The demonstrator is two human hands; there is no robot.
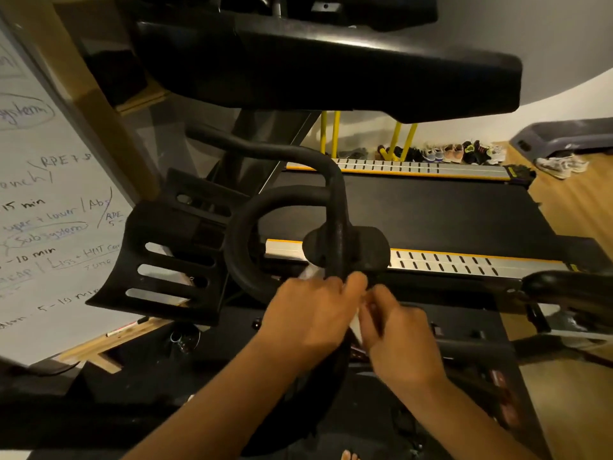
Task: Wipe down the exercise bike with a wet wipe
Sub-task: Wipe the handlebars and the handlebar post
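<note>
There, the left hand [308, 313] had its grip closed on the wipe [356, 322] at the bar [336, 207], and the right hand [398, 340] pinched its loose end. Handlebar step, seemingly; next it needed a firm slide along.

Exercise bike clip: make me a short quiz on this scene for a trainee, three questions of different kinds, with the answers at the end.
1. True or false: the left hand hangs well clear of the handlebar.
2. What does the right hand pinch? A) wet wipe B) spray bottle C) phone
3. Name the machine lying just beyond the handlebar.

Key: 1 false, its fingers curl at the bar's lower end. 2 A. 3 the treadmill.
</note>
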